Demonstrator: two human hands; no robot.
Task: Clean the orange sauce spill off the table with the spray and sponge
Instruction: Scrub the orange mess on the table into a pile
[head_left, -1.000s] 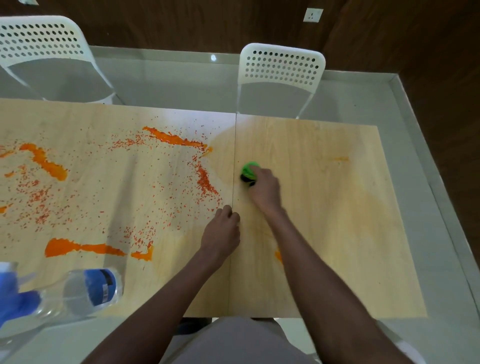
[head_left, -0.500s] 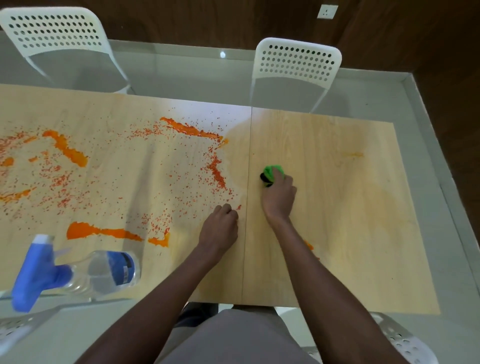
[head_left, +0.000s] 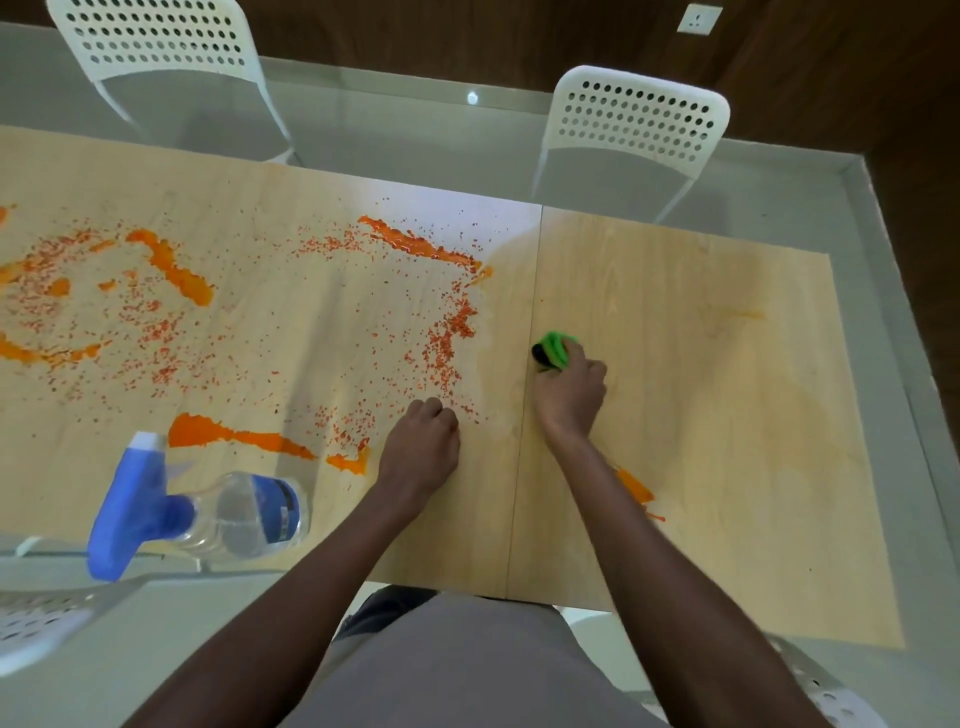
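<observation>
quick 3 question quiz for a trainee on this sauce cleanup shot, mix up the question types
1. True or false: the spray bottle lies on its side near the table's front edge.
2. Which hand holds the green sponge: (a) left hand, (b) right hand, (c) neither?
3. Fill in: most of the orange sauce still on the table lies to the ____ of the sponge.

Key: 1 true; 2 b; 3 left
</observation>
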